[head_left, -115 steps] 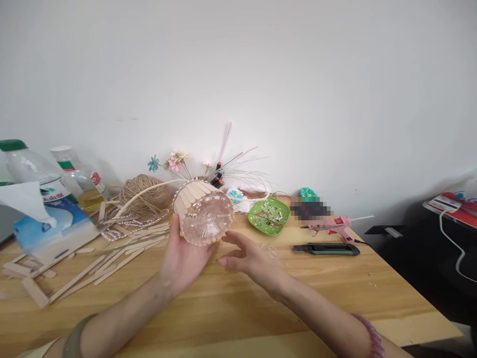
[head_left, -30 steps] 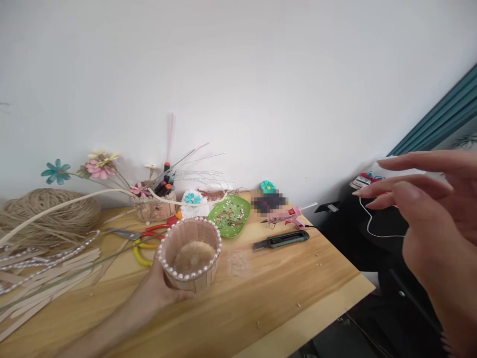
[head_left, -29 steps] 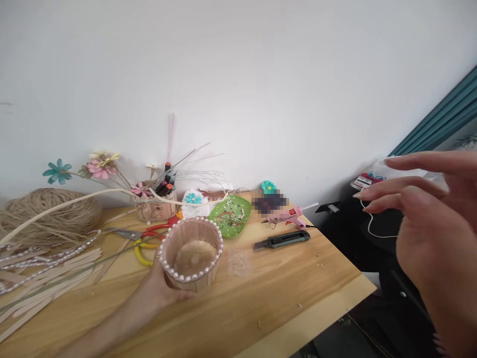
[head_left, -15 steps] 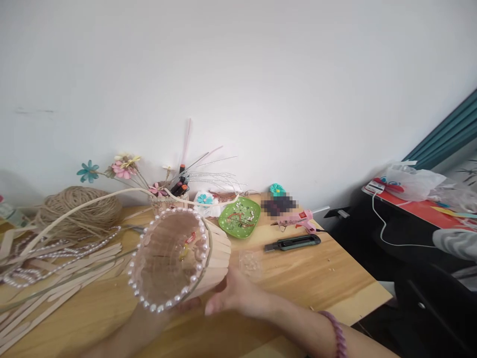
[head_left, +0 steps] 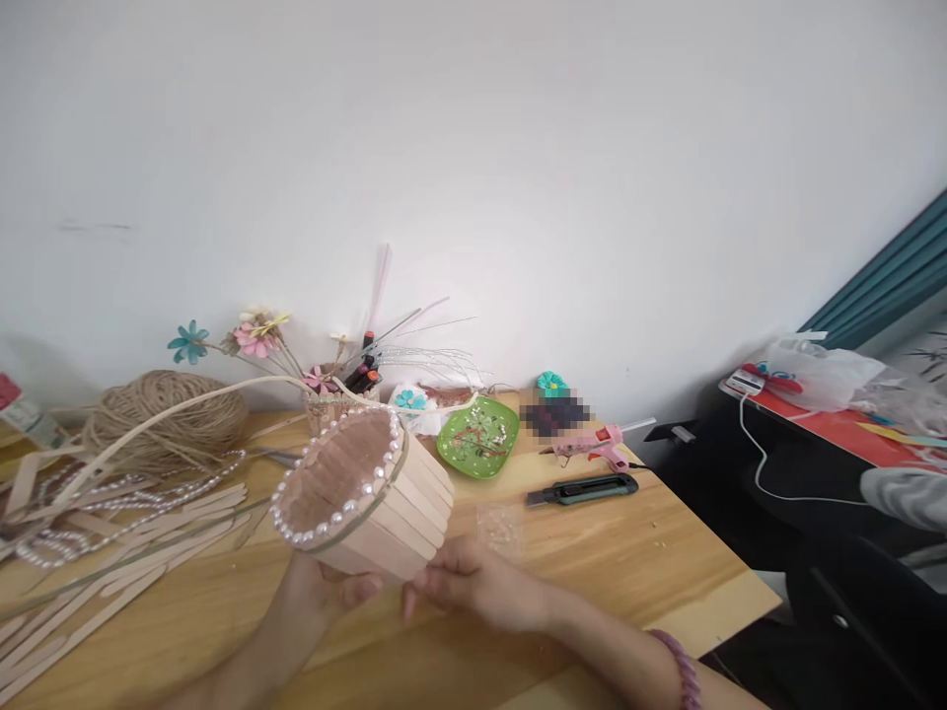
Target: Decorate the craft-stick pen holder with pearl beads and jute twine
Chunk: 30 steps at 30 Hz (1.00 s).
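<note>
A cup clad in pale wooden craft sticks (head_left: 396, 513) is tilted above the table, its mouth toward the upper left. A string of white pearl beads rings its rim, and a thin greenish band runs just under the beads. My left hand (head_left: 326, 582) grips it from below, thumb against the near side and most fingers hidden behind it. At the lower right edge of the base, my right hand (head_left: 477, 582) has its fingers curled in against the sticks. Close by on the table lies a small clear bag (head_left: 500, 530) with tiny pieces.
Loose craft sticks (head_left: 96, 592), pearl strings (head_left: 140, 503) and a twine ball (head_left: 167, 424) lie at left. Behind the cup are artificial flowers (head_left: 255, 340) and a green dish (head_left: 453, 449) of beads. A utility knife (head_left: 584, 488) and pink glue gun (head_left: 603, 449) lie to the right.
The cup has turned so its stick-covered side shows more and its inside less. My left thumb now shows on the near side; my right fingers have closed in at the base.
</note>
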Each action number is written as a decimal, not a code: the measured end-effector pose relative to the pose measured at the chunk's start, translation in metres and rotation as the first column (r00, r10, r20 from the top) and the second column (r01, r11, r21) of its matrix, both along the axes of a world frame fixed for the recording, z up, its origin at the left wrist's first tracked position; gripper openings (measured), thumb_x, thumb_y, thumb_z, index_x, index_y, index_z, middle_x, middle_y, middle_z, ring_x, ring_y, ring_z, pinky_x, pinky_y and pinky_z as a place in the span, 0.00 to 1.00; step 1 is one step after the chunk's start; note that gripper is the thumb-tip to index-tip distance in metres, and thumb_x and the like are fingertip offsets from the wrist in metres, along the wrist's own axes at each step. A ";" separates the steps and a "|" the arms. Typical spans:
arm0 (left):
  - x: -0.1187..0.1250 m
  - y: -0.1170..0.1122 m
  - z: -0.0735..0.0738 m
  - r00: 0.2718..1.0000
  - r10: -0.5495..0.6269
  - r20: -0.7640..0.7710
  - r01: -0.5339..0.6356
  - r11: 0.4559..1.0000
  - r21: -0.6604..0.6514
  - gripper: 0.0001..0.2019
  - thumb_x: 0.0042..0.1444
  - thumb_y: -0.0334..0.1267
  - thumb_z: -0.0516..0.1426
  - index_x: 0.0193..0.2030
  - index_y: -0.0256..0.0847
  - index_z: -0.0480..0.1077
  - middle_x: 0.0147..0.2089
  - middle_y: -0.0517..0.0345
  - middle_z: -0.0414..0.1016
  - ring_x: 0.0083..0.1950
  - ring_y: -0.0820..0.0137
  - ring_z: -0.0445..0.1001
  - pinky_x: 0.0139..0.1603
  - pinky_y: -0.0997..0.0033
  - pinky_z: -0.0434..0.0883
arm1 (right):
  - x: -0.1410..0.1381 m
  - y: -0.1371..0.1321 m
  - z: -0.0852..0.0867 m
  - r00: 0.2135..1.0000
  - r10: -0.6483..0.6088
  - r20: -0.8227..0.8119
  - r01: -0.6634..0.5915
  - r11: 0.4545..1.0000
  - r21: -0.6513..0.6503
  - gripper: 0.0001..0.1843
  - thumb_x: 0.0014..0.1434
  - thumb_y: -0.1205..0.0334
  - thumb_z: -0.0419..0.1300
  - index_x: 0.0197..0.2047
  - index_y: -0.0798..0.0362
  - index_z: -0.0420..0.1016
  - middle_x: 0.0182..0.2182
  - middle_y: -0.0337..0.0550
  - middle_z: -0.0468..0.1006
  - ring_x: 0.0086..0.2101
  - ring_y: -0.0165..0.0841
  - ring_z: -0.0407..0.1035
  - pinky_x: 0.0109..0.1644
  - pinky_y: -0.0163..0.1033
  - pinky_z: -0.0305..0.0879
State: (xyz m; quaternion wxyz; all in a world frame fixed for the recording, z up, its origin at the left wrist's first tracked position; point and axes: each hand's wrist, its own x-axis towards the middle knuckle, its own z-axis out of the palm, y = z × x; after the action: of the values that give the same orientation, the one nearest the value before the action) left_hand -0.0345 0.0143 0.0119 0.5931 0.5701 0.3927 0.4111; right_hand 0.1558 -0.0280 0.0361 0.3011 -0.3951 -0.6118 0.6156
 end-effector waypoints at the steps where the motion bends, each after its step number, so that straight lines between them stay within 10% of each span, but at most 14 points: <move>1: -0.001 0.001 0.000 1.000 0.025 0.002 -0.025 1.000 -0.005 0.34 0.32 0.59 0.66 0.44 0.39 0.72 0.38 0.47 0.81 0.43 0.48 0.77 0.46 0.52 0.75 | 0.007 -0.003 0.003 0.999 -0.040 -0.006 0.040 0.999 0.000 0.27 0.57 0.39 0.54 0.30 0.58 0.73 0.17 0.30 0.54 0.20 0.23 0.49 0.25 0.31 0.47; 5: -0.001 0.007 0.001 0.990 0.138 -0.024 -0.138 0.990 0.010 0.44 0.31 0.53 0.68 0.56 0.39 0.60 0.52 0.44 0.74 0.58 0.50 0.68 0.59 0.53 0.66 | 0.041 -0.017 0.028 0.930 -0.331 -0.160 0.344 0.937 0.056 0.23 0.59 0.43 0.55 0.28 0.56 0.68 0.16 0.27 0.48 0.19 0.23 0.41 0.22 0.32 0.38; 10: 0.009 0.016 -0.004 0.986 0.162 -0.022 -0.161 0.986 0.039 0.49 0.29 0.46 0.70 0.59 0.41 0.53 0.56 0.43 0.69 0.59 0.51 0.68 0.59 0.52 0.64 | 0.086 -0.037 0.075 0.761 -0.645 -0.064 0.618 0.691 0.376 0.19 0.62 0.46 0.51 0.31 0.53 0.68 0.16 0.28 0.47 0.17 0.24 0.42 0.21 0.32 0.41; 13: 0.013 0.018 -0.015 0.987 0.147 -0.059 -0.144 0.988 0.053 0.52 0.26 0.44 0.71 0.59 0.41 0.50 0.57 0.41 0.67 0.59 0.51 0.67 0.61 0.50 0.62 | 0.111 -0.045 0.089 0.656 -0.661 0.365 0.367 0.702 0.611 0.17 0.64 0.51 0.47 0.41 0.51 0.72 0.20 0.36 0.65 0.21 0.29 0.60 0.25 0.33 0.56; 16: 0.014 0.019 -0.027 0.993 0.111 -0.036 -0.108 0.991 0.084 0.56 0.25 0.42 0.72 0.61 0.40 0.46 0.61 0.37 0.62 0.61 0.51 0.64 0.63 0.50 0.58 | 0.127 -0.044 0.090 0.348 -0.570 0.744 -0.083 0.772 0.630 0.15 0.61 0.58 0.51 0.46 0.50 0.74 0.40 0.48 0.76 0.30 0.37 0.72 0.28 0.38 0.64; 20: 0.013 0.016 -0.032 0.999 0.024 -0.036 -0.019 0.993 0.120 0.58 0.25 0.42 0.72 0.63 0.40 0.45 0.62 0.37 0.60 0.62 0.49 0.61 0.63 0.50 0.57 | 0.120 -0.037 0.087 0.081 -0.623 0.778 -0.196 0.755 0.625 0.13 0.61 0.58 0.51 0.36 0.52 0.76 0.39 0.50 0.79 0.32 0.43 0.75 0.27 0.40 0.64; 22: 0.013 0.013 -0.029 0.996 -0.037 -0.084 0.049 0.989 0.141 0.58 0.26 0.42 0.72 0.63 0.40 0.45 0.60 0.38 0.63 0.62 0.48 0.61 0.63 0.48 0.57 | 0.101 -0.033 0.081 0.133 -0.653 0.746 -0.101 0.740 0.665 0.16 0.63 0.57 0.50 0.32 0.53 0.75 0.36 0.50 0.80 0.31 0.42 0.75 0.29 0.41 0.66; 24: 0.012 0.010 -0.026 0.985 -0.076 -0.153 0.101 0.982 0.158 0.56 0.28 0.41 0.72 0.64 0.41 0.47 0.60 0.40 0.65 0.62 0.47 0.61 0.63 0.46 0.56 | 0.078 -0.030 0.069 0.362 -0.587 0.724 -0.005 0.776 0.631 0.12 0.60 0.58 0.55 0.44 0.53 0.74 0.41 0.50 0.79 0.35 0.41 0.75 0.37 0.43 0.69; 27: 0.012 0.007 -0.022 0.962 -0.097 -0.257 0.142 0.977 0.162 0.55 0.27 0.39 0.72 0.64 0.42 0.50 0.59 0.41 0.66 0.61 0.44 0.62 0.62 0.44 0.57 | 0.045 -0.024 0.040 0.731 -0.368 0.574 0.053 0.870 0.490 0.44 0.45 0.59 0.69 0.64 0.50 0.56 0.60 0.54 0.64 0.56 0.47 0.62 0.58 0.50 0.60; 30: 0.012 0.009 -0.018 0.948 -0.153 -0.279 0.205 0.964 0.168 0.56 0.28 0.37 0.71 0.65 0.40 0.49 0.60 0.39 0.65 0.62 0.44 0.61 0.62 0.44 0.57 | 0.025 -0.014 0.009 0.892 -0.301 0.336 0.157 0.906 0.394 0.55 0.37 0.63 0.72 0.66 0.51 0.50 0.62 0.54 0.59 0.60 0.49 0.54 0.63 0.51 0.51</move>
State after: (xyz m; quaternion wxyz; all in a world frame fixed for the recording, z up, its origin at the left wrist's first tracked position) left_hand -0.0221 0.0231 -0.0065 0.5119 0.7083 0.3722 0.3125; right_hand 0.1803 -0.0420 0.0455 0.3117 -0.5186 -0.7086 0.3631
